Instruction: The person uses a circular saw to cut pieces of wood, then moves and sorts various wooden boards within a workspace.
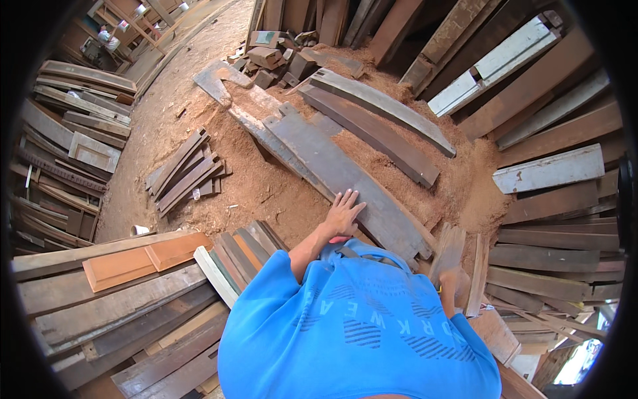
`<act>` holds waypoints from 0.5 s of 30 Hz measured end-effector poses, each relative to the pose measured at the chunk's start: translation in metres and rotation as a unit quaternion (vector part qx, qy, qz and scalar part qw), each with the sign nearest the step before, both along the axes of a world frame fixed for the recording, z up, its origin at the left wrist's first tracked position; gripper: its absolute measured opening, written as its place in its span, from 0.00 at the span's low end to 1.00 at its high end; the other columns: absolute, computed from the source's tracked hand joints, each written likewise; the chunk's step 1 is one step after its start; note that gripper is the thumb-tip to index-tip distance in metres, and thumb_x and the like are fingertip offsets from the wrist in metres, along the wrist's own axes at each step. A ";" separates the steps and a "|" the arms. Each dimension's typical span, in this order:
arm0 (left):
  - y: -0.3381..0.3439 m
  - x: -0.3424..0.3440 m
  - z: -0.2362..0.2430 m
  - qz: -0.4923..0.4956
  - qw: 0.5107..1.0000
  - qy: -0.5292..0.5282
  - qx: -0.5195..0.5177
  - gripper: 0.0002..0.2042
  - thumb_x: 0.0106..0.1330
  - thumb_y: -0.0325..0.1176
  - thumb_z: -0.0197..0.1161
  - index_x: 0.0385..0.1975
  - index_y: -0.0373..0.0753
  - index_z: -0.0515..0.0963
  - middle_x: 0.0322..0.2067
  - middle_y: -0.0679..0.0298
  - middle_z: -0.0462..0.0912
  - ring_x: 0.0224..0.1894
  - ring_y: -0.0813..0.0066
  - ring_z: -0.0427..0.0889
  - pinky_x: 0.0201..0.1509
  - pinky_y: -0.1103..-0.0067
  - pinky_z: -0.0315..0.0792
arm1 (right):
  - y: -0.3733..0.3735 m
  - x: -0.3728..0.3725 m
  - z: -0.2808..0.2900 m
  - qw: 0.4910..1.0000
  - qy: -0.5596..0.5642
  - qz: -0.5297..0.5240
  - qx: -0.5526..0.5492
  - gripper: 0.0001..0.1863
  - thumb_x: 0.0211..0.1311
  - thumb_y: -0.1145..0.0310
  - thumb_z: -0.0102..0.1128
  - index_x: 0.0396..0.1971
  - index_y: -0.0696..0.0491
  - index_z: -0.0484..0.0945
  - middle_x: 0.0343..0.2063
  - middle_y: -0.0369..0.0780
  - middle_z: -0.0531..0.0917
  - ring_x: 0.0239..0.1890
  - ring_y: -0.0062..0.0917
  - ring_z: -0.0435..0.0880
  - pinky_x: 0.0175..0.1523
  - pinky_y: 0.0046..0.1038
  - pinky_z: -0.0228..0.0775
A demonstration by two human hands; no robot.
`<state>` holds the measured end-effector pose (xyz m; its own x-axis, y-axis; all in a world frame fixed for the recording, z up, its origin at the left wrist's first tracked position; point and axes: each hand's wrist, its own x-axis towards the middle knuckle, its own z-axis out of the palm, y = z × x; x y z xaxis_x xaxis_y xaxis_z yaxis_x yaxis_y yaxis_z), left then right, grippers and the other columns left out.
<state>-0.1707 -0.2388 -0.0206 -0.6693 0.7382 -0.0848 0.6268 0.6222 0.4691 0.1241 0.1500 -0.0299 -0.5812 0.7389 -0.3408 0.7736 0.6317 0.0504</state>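
My left hand (342, 214) lies with its fingers spread on a long grey weathered plank (332, 166). The plank runs slantwise from the far left down toward my waist and has a notched near end. It rests on another worn timber (256, 130) with a forked, stained far end. My right hand (452, 278) is low beside my right side, against a short pale brown board (448, 251). Its fingers blur into the wood, so their grip does not show. Another narrow board (478, 274) stands just right of that hand.
Sawdust (482, 193) covers the ground. Two beams, one brown (372, 136) and one grey (392, 110), lie beyond the plank. Small offcuts (186, 173) are heaped at left, wood blocks (269, 60) at the back. Stacked boards (548, 258) line the right; more (119, 299) lie near left.
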 end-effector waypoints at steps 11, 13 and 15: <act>-0.026 0.031 -0.025 0.202 0.946 -0.251 0.028 0.30 0.59 0.45 0.69 0.59 0.36 0.75 0.55 0.40 0.79 0.61 0.43 0.76 0.65 0.59 0.71 | -0.063 -0.124 0.014 0.970 0.080 0.134 -0.185 0.33 0.64 0.52 0.64 0.63 0.58 0.76 0.58 0.56 0.81 0.63 0.50 0.79 0.68 0.41 0.69; -0.031 0.028 -0.028 0.165 0.937 -0.306 -0.008 0.30 0.60 0.48 0.69 0.59 0.36 0.76 0.51 0.40 0.83 0.58 0.45 0.81 0.63 0.61 0.74 | -0.048 -0.116 -0.004 0.955 0.105 0.155 -0.230 0.38 0.63 0.51 0.65 0.66 0.60 0.72 0.60 0.58 0.79 0.64 0.51 0.77 0.69 0.41 0.67; -0.050 0.039 -0.058 0.187 0.929 -0.317 -0.028 0.32 0.59 0.49 0.69 0.60 0.37 0.76 0.53 0.42 0.83 0.59 0.46 0.81 0.63 0.61 0.74 | -0.049 -0.120 -0.002 0.946 0.113 0.159 -0.257 0.34 0.61 0.55 0.67 0.60 0.65 0.76 0.55 0.59 0.82 0.60 0.51 0.80 0.63 0.42 0.71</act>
<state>-0.1314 -0.2890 -0.0784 -0.6805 0.4470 -0.5807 -0.0296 0.7750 0.6312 0.0037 0.1008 -0.0323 -0.8469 0.2846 -0.4492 0.4952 0.7300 -0.4711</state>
